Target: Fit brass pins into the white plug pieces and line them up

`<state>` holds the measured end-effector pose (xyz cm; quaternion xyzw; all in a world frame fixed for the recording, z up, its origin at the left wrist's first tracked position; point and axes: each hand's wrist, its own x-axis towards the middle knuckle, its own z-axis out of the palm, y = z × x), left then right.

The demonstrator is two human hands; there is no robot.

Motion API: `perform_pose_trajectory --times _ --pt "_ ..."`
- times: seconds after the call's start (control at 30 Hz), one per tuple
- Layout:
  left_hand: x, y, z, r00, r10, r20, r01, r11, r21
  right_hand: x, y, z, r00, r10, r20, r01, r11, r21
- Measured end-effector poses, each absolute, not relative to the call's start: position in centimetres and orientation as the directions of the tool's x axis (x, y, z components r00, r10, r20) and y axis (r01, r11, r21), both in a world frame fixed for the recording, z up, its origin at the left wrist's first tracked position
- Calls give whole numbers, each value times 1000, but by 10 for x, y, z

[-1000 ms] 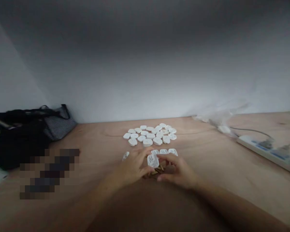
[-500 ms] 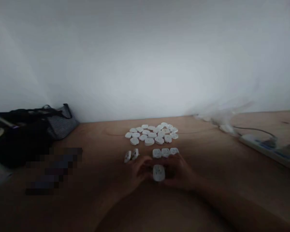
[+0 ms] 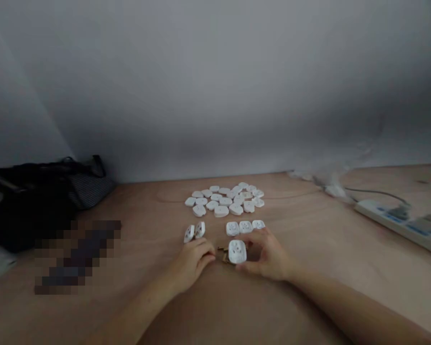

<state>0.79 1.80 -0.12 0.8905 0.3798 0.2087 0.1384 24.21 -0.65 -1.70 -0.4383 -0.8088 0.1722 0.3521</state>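
Note:
A white rounded-square plastic socket housing [image 3: 237, 251], with holes in its face, is held between the thumb and fingers of my right hand [image 3: 271, 254]. Thin brass-coloured metal pieces [image 3: 223, 254] stick out on its left side. My left hand [image 3: 196, 261] is a little to the left, its thumb and fingers pressed together; whatever may be between them is hidden. Two similar white pieces [image 3: 194, 232] stand tilted just beyond my left hand. Past my right fingers, three white housings [image 3: 245, 227] lie in a row, holes upward.
Farther back, a cluster of several white pieces [image 3: 221, 211] lies on the wooden table [image 3: 158, 215]. At the right are a power strip [image 3: 388, 218] with plugs and a clear plastic bag [image 3: 335, 184]. A black bag [image 3: 28, 206] and a blurred-out dark object [image 3: 82, 254] lie left.
My left hand has moved left, away from the white housing, and its fingers have come together. The brass pieces now show. My right hand still holds the housing, which has shifted slightly away.

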Motion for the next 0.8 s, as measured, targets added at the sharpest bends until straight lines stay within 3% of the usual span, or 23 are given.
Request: perform_pose_trajectory --times 0.13,0.27,0.33,0.5,0.8 --pt "11 15 3 524 788 324 622 -614 486 243 -6 -18 -363 825 433 564 564 -603" --pt "18 11 -3 444 806 392 468 -581 666 242 -6 -18 -403 804 438 518 595 -615" --pt "22 8 -7 416 799 435 409 -591 695 241 -6 -17 -418 801 429 497 597 -630" --pt "26 2 -7 438 684 583 386 -729 565 238 -8 -14 -429 796 427 455 599 -659" --pt "23 8 -5 594 441 673 247 -896 369 237 -9 -12 -429 788 442 436 609 -662"
